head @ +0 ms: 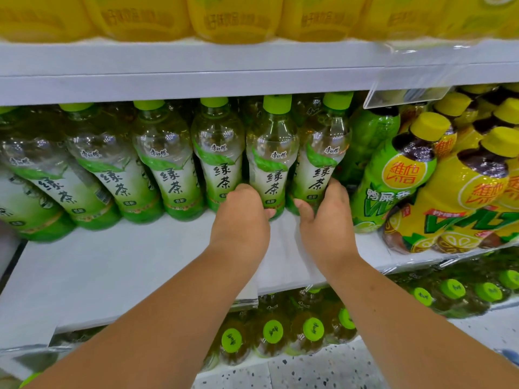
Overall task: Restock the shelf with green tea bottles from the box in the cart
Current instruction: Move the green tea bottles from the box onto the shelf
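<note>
Squarely mid-row on the shelf [134, 262], the left grip [241, 213] curls round the base of one green tea bottle [270, 153], while the right grip [323, 217] clasps the end green tea bottle [323, 147]. Both stand upright, caps up and labels outward, directly beyond each grip, back from the shelf's front edge.

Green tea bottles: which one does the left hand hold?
Second bottle from the row's right end; left hand grips its base, right hand the last bottle.
</note>
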Tool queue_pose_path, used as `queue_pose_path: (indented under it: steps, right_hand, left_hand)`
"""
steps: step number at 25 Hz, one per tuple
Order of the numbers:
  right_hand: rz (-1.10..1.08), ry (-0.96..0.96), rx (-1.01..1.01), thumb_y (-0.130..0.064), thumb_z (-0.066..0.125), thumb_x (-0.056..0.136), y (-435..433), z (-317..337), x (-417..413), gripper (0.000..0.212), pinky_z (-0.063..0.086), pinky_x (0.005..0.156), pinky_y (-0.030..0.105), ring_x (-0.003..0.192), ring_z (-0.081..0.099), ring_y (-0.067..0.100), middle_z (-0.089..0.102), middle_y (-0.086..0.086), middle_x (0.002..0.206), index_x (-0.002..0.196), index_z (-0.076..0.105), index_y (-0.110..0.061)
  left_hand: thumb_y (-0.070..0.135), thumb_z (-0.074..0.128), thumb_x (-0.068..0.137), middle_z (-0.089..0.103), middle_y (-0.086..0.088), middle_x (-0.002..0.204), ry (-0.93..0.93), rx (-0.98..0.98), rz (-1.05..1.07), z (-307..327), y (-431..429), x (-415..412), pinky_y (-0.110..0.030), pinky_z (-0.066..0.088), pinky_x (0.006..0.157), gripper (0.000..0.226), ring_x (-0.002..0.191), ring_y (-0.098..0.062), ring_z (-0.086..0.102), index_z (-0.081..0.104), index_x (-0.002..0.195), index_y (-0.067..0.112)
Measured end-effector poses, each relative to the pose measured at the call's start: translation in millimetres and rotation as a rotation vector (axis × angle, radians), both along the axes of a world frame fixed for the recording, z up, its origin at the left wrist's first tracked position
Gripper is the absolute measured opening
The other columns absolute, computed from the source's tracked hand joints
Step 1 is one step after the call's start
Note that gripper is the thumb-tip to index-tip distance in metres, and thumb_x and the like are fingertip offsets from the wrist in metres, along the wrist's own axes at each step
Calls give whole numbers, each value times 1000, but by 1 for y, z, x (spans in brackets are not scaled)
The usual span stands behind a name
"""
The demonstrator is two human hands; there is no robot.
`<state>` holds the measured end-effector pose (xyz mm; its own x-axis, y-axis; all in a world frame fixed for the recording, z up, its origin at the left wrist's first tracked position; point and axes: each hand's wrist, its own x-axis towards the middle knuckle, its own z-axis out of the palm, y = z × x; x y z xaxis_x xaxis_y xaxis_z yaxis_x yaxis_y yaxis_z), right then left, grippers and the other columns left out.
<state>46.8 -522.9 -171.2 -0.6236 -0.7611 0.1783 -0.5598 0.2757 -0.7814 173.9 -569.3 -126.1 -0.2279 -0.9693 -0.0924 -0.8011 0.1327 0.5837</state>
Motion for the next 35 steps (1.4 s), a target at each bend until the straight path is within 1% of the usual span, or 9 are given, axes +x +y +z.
queue_pose_path:
  steps: [2, 4, 6, 12, 17, 22, 28, 31, 35]
  right_hand:
    - [0, 15, -4, -19, 68, 93, -2, -3, 0, 46, 39, 106, 39, 124, 46, 25, 50, 8, 126, 132, 46, -8]
    - [-2, 31, -7, -18, 68, 93, -5, -5, -1, 47, 37, 105, 36, 124, 45, 26, 50, 10, 126, 133, 46, -7]
    - [-2, 47, -11, -19, 66, 94, -6, -8, -1, 48, 35, 105, 34, 125, 44, 26, 50, 11, 127, 134, 46, -5]
    - [-2, 72, -78, -30, 57, 98, -3, -20, 3, 54, 36, 111, 37, 131, 41, 22, 48, 9, 137, 144, 40, -6]
    - [15, 15, -73, -40, 53, 100, -5, -25, 0, 63, 41, 110, 43, 137, 40, 22, 44, 6, 147, 153, 30, -16]
    - [24, 13, -43, -45, 50, 101, -5, -24, 0, 66, 36, 112, 35, 141, 36, 19, 41, 1, 152, 157, 22, -24]
    - [-30, 1, -10, -49, 53, 98, -10, -27, -3, 58, 44, 102, 35, 127, 50, 23, 56, 4, 138, 144, 38, -17]
    - [-26, 16, -5, -51, 51, 97, -11, -29, -3, 59, 44, 103, 37, 128, 49, 25, 56, 7, 138, 143, 39, -15]
    - [-26, 35, -9, -52, 50, 98, -11, -29, -4, 59, 45, 104, 38, 128, 50, 24, 56, 5, 138, 146, 39, -18]
  left_hand:
    - [26, 70, 95, 57, -5, 92, 36, -3, 28, -2, 0, -4, -31, 38, 72, 32, 101, -31, 62, 43, 100, 11]
    - [24, 68, 96, 43, 6, 77, 75, -21, 42, -6, -1, -5, -31, 37, 72, 32, 90, -25, 57, 38, 98, 12]
    - [25, 67, 97, 35, 10, 71, 94, -34, 52, -13, -1, -7, -32, 37, 70, 33, 82, -20, 47, 36, 97, 13]
    - [40, 57, 99, 47, 4, 73, 139, -131, 72, -35, 8, -7, -36, 39, 61, 33, 74, -24, 52, 34, 97, 16]
    - [45, 53, 99, 64, -4, 91, 164, -192, 96, -45, 13, -4, -40, 45, 62, 37, 85, -29, 61, 43, 113, 13]
    - [46, 49, 100, 64, -1, 96, 151, -226, 112, -51, 15, -5, -38, 43, 63, 39, 87, -28, 61, 46, 121, 13]
    - [46, 50, 101, 62, 8, 97, 145, -217, 162, -54, 12, -6, -35, 38, 64, 40, 85, -21, 57, 49, 131, 20]
    - [46, 54, 100, 60, 14, 94, 185, -220, 183, -55, 12, -6, -33, 40, 66, 41, 82, -13, 53, 51, 132, 22]
    - [47, 59, 97, 63, 15, 96, 248, -229, 213, -54, 14, -4, -33, 45, 65, 43, 82, -13, 58, 53, 132, 23]
